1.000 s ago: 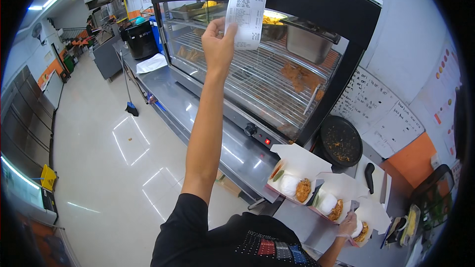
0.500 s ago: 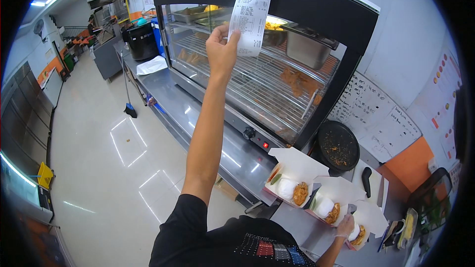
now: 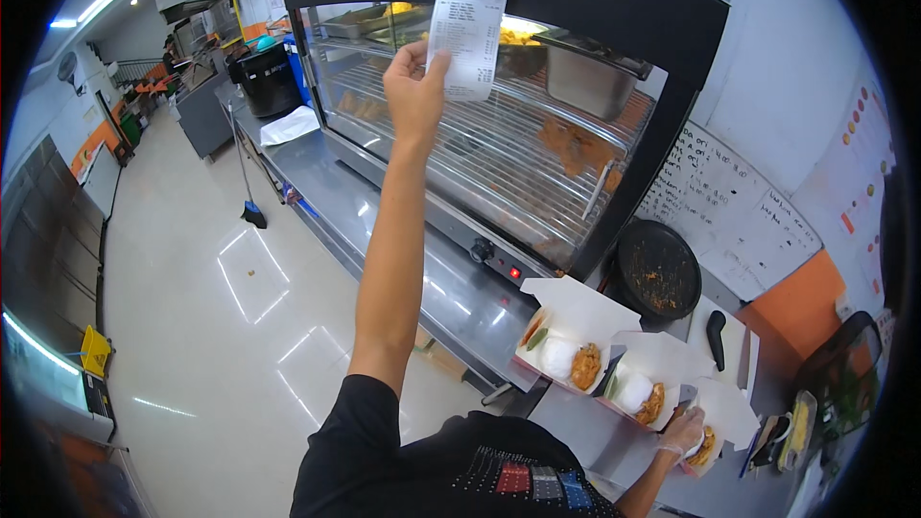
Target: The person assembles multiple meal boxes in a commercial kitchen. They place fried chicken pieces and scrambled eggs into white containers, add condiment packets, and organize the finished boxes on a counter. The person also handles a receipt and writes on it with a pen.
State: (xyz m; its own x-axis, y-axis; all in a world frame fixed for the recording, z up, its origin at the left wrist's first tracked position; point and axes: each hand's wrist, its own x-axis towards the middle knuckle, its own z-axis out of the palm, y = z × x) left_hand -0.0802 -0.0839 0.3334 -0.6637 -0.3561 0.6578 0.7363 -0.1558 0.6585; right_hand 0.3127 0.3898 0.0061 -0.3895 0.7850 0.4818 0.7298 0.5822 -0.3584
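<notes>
My left hand (image 3: 416,88) is raised in front of the glass food warmer (image 3: 480,173), pinching the lower left edge of a long printed receipt (image 3: 468,24). At the lower right, my right hand (image 3: 683,432) wears a clear plastic glove and reaches into the nearest open takeaway box (image 3: 724,405). Its fingers are curled over the contents, and what they hold, if anything, is hidden. Fried chicken (image 3: 705,446) shows beside that hand. Two more open boxes stand in line, with white rice (image 3: 557,358) and fried chicken (image 3: 586,366) in the first, and similar food in the middle box (image 3: 633,393).
Metal trays (image 3: 585,82) and fried pieces (image 3: 576,144) sit inside the warmer. A round black pan (image 3: 657,270) with crumbs stands beside it, near a black-handled tool (image 3: 716,339). The steel counter (image 3: 384,221) runs away to the left, past a broom (image 3: 251,211).
My view has shifted slightly. My left hand still holds the receipt before the warmer. My right hand has moved a little at the nearest box, covering more of the rice.
</notes>
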